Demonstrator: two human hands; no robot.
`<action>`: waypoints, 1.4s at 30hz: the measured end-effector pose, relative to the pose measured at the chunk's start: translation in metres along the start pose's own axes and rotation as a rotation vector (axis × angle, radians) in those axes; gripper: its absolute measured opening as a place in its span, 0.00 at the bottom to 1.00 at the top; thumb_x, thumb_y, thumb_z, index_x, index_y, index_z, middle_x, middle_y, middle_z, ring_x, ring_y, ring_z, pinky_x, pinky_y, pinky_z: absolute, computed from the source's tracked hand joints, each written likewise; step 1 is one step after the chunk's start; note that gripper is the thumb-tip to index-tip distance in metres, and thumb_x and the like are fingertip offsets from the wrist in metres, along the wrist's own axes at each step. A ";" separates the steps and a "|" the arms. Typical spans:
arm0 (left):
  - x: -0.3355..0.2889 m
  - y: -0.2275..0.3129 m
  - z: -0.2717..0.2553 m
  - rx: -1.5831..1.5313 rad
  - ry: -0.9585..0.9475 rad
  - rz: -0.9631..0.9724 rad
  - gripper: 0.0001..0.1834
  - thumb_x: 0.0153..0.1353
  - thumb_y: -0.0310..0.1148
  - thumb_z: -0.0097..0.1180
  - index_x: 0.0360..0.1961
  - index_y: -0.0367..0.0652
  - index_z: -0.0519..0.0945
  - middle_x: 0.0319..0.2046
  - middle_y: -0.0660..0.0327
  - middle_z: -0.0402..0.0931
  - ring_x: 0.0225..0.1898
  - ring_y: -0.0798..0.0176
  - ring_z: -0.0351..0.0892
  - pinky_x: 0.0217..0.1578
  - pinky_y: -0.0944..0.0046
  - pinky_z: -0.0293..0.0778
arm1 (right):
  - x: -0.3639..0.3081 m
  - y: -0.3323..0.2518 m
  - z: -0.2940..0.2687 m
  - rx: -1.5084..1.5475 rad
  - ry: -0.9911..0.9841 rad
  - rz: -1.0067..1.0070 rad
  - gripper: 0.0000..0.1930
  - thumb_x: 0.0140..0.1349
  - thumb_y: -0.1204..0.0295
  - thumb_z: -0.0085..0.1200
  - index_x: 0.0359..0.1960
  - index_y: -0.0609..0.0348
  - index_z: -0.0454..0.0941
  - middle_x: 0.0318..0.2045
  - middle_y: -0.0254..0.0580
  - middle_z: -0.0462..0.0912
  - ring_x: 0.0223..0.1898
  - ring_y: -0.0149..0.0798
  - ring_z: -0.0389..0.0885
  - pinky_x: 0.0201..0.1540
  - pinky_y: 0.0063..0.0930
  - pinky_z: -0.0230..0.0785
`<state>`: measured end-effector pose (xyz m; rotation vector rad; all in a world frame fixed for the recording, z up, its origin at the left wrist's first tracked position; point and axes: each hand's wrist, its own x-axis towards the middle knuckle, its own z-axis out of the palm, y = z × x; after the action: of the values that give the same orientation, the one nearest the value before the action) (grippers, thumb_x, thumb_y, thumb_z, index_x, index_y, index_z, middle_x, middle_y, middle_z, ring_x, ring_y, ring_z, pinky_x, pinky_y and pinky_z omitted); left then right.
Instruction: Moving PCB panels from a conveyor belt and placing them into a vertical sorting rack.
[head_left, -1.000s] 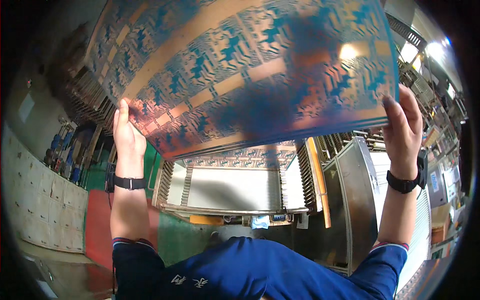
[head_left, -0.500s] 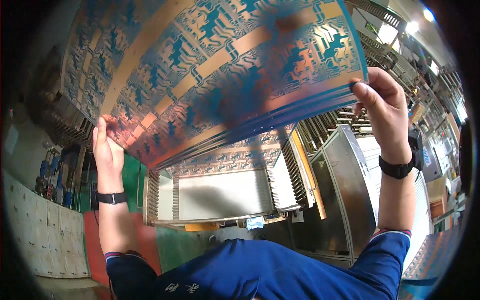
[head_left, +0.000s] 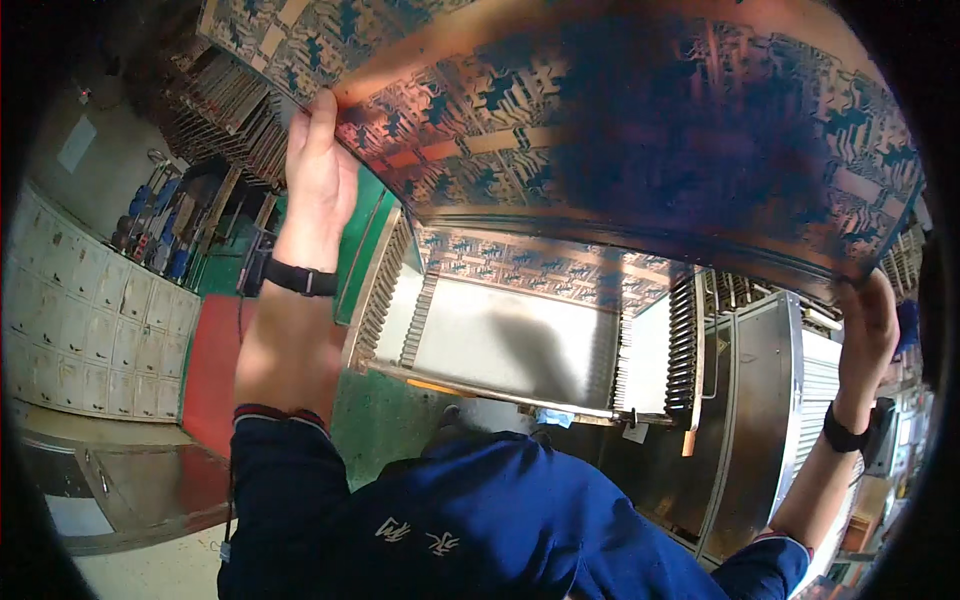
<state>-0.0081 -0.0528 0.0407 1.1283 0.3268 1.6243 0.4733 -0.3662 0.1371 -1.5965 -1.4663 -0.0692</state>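
The person is holding a large copper-patterned sheet [head_left: 620, 130] overhead, above the slotted metal tray [head_left: 520, 340]; left hand [head_left: 318, 170] and right hand [head_left: 868, 325] are pinching opposite edges, fingers closed. It is bowing; a slipping edge could crease it.

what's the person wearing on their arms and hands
Both hands are bare, no gloves. The left hand has a black band around its wrist, like a watch strap; the right hand has a similar black wristband carrying a dark, bulkier block. The forearms are uncovered. Dark blue sleeves are pushed up toward the elbows, each with a thin red-and-white trim at the cuff. No cables show on the arms.
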 end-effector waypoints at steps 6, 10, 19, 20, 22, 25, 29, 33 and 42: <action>-0.007 -0.029 -0.024 0.032 0.024 0.089 0.23 0.70 0.37 0.53 0.61 0.39 0.64 0.61 0.58 0.67 0.61 0.61 0.66 0.65 0.56 0.60 | -0.007 0.012 0.063 0.018 -0.075 0.034 0.05 0.65 0.79 0.55 0.42 0.62 0.76 0.32 0.27 0.73 0.34 0.23 0.67 0.40 0.16 0.61; -0.010 -0.036 -0.030 0.046 0.028 0.095 0.21 0.70 0.38 0.53 0.58 0.40 0.66 0.58 0.59 0.69 0.60 0.62 0.67 0.64 0.57 0.60 | -0.011 0.028 0.086 0.065 -0.054 0.069 0.03 0.66 0.80 0.55 0.38 0.61 0.73 0.30 0.26 0.69 0.32 0.21 0.65 0.38 0.16 0.61; -0.011 -0.037 -0.029 0.214 -0.006 0.027 0.14 0.70 0.40 0.53 0.46 0.41 0.68 0.48 0.54 0.74 0.46 0.57 0.78 0.47 0.54 0.78 | -0.020 0.072 0.123 0.240 0.014 0.153 0.08 0.68 0.75 0.56 0.46 0.61 0.76 0.35 0.27 0.79 0.33 0.19 0.71 0.33 0.14 0.64; -0.012 -0.033 -0.036 0.262 0.103 0.061 0.14 0.71 0.39 0.53 0.47 0.41 0.68 0.48 0.55 0.74 0.47 0.58 0.77 0.47 0.54 0.78 | -0.020 0.068 0.124 0.111 -0.071 0.253 0.08 0.67 0.72 0.57 0.45 0.61 0.77 0.34 0.27 0.80 0.34 0.19 0.71 0.34 0.16 0.65; -0.016 -0.017 -0.012 0.388 0.068 0.087 0.13 0.69 0.37 0.55 0.46 0.43 0.67 0.49 0.57 0.71 0.49 0.59 0.74 0.48 0.50 0.79 | -0.024 0.082 0.133 -0.051 -0.074 0.277 0.10 0.66 0.68 0.59 0.41 0.62 0.78 0.30 0.32 0.80 0.32 0.22 0.72 0.35 0.22 0.68; -0.013 -0.009 -0.010 0.432 0.090 0.131 0.14 0.70 0.39 0.55 0.44 0.40 0.67 0.45 0.58 0.74 0.49 0.64 0.74 0.51 0.61 0.74 | -0.035 0.117 0.153 0.122 -0.046 0.263 0.11 0.66 0.66 0.60 0.39 0.64 0.77 0.27 0.38 0.81 0.30 0.26 0.75 0.36 0.25 0.70; -0.017 -0.012 0.008 0.459 0.092 0.095 0.17 0.69 0.41 0.56 0.43 0.40 0.66 0.45 0.56 0.74 0.48 0.65 0.73 0.52 0.62 0.71 | -0.040 0.136 0.164 0.112 -0.011 0.281 0.14 0.65 0.65 0.60 0.35 0.64 0.74 0.21 0.43 0.75 0.24 0.31 0.69 0.30 0.28 0.67; -0.013 -0.015 0.000 0.496 0.062 0.087 0.16 0.69 0.41 0.56 0.41 0.41 0.65 0.45 0.56 0.73 0.47 0.66 0.73 0.51 0.62 0.70 | -0.048 0.146 0.171 0.159 -0.037 0.327 0.13 0.65 0.65 0.60 0.36 0.64 0.75 0.22 0.44 0.77 0.24 0.32 0.71 0.31 0.28 0.68; -0.021 -0.033 0.021 0.580 0.158 0.044 0.17 0.68 0.39 0.57 0.50 0.41 0.68 0.50 0.60 0.71 0.51 0.64 0.72 0.52 0.62 0.72 | -0.058 0.139 0.165 0.053 0.126 0.216 0.13 0.61 0.72 0.63 0.45 0.64 0.79 0.36 0.41 0.83 0.37 0.27 0.79 0.42 0.24 0.73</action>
<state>0.0276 -0.0651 0.0178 1.4398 0.9258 1.7106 0.4823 -0.2825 -0.0699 -1.6670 -1.1842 -0.0072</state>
